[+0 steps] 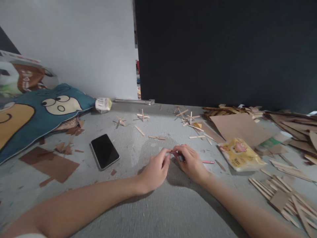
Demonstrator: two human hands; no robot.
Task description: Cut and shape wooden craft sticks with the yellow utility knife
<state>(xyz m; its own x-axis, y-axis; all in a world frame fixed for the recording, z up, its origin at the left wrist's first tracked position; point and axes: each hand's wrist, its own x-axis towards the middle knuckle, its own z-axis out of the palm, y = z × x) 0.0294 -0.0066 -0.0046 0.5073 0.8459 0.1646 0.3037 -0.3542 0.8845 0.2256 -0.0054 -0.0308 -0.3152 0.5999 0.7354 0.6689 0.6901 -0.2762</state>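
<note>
My left hand [157, 168] and my right hand [189, 162] meet low over the grey surface, fingertips pinched together. Whatever lies between the fingertips is tiny and dark, too small to name. Under my right hand passes a pencil [208, 162], its red end showing on the right; I cannot tell whether the hand touches it. Just beyond the hands lie a flat wooden craft stick [157, 137] and another one [140, 130]. Farther back stand small crossed-stick pieces, one [143, 115] in the middle and another [120, 121] to its left.
Left are a black-screened phone [105, 152], brown cardboard [51, 164] and a blue cushion [61, 102]. To the right lie a yellow soft pack [241, 154], a paper cup [273, 141], a cardboard sheet [235, 127] and piled craft sticks [262, 190]. A dark panel [223, 53] rises behind.
</note>
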